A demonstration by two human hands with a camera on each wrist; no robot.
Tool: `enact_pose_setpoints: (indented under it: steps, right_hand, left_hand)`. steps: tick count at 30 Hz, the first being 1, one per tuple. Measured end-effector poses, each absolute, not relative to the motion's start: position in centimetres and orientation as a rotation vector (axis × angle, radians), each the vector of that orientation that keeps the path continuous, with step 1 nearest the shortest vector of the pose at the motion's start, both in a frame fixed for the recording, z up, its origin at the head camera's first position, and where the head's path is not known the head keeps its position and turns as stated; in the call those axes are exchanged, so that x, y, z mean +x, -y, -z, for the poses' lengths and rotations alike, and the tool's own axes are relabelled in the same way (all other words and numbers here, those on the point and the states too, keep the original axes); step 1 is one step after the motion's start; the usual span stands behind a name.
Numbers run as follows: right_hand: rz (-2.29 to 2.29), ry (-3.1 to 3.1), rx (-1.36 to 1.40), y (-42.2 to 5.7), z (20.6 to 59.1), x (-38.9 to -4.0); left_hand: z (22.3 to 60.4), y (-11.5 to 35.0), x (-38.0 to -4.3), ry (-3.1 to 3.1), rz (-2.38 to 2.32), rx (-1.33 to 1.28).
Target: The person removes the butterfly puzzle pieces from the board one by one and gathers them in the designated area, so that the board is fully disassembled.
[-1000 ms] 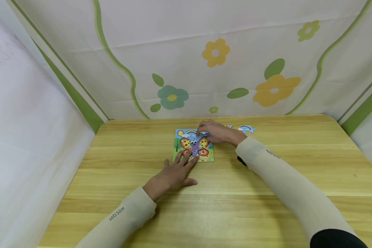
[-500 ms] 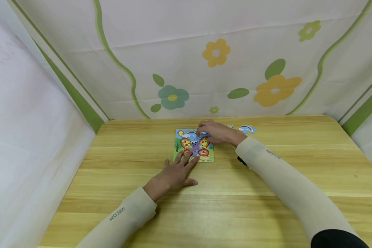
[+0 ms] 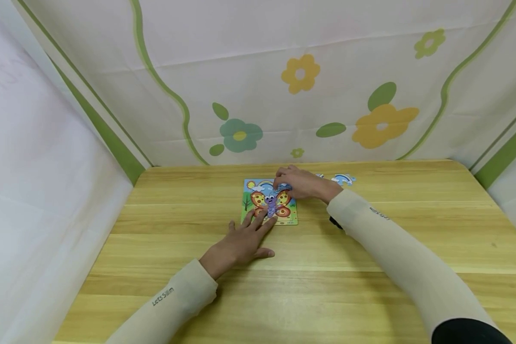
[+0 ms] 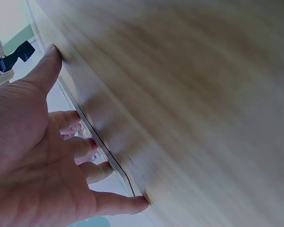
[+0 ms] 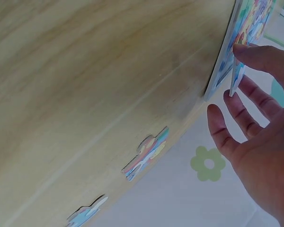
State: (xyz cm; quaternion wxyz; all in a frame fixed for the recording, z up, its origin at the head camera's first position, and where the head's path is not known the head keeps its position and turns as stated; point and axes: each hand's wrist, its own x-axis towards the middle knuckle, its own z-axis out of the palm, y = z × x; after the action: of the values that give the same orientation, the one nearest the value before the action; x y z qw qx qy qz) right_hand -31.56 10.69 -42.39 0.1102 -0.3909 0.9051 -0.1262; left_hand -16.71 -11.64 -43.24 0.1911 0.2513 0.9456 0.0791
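Note:
A jigsaw puzzle with a butterfly, a sun and a rainbow lies in a thin flat board on the table. My left hand rests at its lower left with straight, spread fingers; several fingertips overlap the picture's lower part. The left wrist view shows the fingertips along the board's edge, with the thumb on the wood. At the upper right corner, my right hand pinches a puzzle piece between thumb and fingers. In the right wrist view this blue piece is tilted over the board. The right hand covers that corner in the head view.
Two loose puzzle pieces lie to the right of the board near the table's back edge: a rainbow piece and another piece partly hidden behind the right hand in the head view. A white flowered cloth hangs behind the wooden table.

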Motion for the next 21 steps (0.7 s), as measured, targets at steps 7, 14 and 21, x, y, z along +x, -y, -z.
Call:
enact_pose_setpoints:
  steps: [7, 14, 21]
  right_hand:
    - [0.382, -2.656, -1.125, -10.66, 42.28, -31.48]
    - [0.329, -2.668, -1.099, -10.56, 42.45, -31.53]
    - [0.339, -2.677, -1.079, -10.49, 42.45, -31.50]
  left_hand:
    - [43.22, 11.61, -16.67, -2.660, -0.208, 0.706]
    - [43.28, 11.60, -16.70, -2.664, -0.203, 0.707]
    - [43.31, 11.55, -16.72, -2.668, -0.184, 0.706]
